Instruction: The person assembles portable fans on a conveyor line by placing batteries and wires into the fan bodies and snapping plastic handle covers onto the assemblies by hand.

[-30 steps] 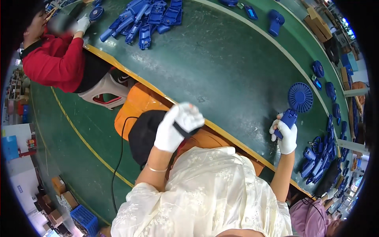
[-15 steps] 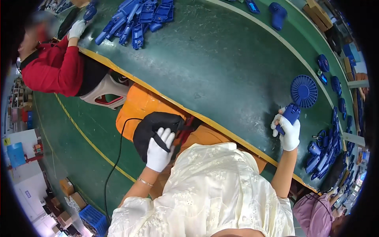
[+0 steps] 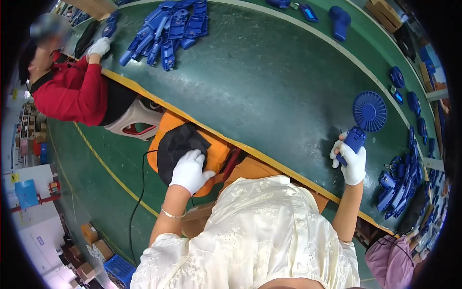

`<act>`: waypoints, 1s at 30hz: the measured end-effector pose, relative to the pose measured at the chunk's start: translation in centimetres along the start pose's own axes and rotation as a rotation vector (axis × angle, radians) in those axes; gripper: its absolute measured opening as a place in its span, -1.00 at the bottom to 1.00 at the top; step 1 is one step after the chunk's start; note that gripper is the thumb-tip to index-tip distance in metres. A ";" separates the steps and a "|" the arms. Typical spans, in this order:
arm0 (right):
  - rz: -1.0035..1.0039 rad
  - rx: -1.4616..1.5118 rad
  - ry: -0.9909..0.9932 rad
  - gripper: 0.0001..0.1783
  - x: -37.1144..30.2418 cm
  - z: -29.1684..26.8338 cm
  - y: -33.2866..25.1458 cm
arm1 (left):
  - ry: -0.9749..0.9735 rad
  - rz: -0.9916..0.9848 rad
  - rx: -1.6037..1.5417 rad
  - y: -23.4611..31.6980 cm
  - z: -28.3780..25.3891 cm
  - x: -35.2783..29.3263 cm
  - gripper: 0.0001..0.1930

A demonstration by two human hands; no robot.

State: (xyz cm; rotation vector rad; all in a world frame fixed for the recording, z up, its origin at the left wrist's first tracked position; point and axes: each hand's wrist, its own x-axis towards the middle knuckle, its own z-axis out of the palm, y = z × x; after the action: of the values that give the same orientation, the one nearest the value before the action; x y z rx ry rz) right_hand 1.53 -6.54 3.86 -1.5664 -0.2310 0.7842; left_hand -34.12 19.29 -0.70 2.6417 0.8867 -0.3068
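My right hand (image 3: 353,163), in a white glove with some bare fingertips, grips the handle of a blue handheld fan (image 3: 369,111) above the table's right side. The fan's round slatted head points away from me. My left hand (image 3: 191,172), also white-gloved, lies on a soft black bag-like thing (image 3: 180,144) beside the table's near edge. Its thumb stands apart from the fingers, and the fingertips rest on the black fabric. Beneath the black thing is an orange seat (image 3: 219,156). A black cord (image 3: 143,185) runs from the black thing down to the floor.
The green table (image 3: 269,91) has a yellow near edge. Blue plastic casing parts (image 3: 168,29) pile up at the far left, and more blue parts (image 3: 397,188) at the right. A co-worker in a red top (image 3: 72,96) sits at left. Fans (image 3: 340,23) line the far side.
My left hand has moved up and left and turned over the black thing, which has changed shape; its strap no longer shows across my fingers. The right hand and fan stay nearly still.
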 end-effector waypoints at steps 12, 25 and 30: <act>-0.024 0.014 -0.037 -0.64 -0.3 -0.1 0.3 | -0.341 -0.722 0.411 -14.2 3.5 -7.2 -0.29; -0.022 -0.030 -0.020 -0.61 0.1 0.0 0.2 | 0.262 -0.533 -0.209 -8.1 5.6 -8.4 -0.39; -0.031 -0.028 -0.019 -0.63 0.0 -0.2 0.3 | 0.379 -0.726 -0.108 -6.8 7.4 -8.0 -0.64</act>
State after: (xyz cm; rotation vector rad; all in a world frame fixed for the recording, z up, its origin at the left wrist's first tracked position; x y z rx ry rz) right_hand 1.51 -6.75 3.58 -1.5783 -0.2800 0.7747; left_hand -45.24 17.26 -6.76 2.2125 1.9127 0.0864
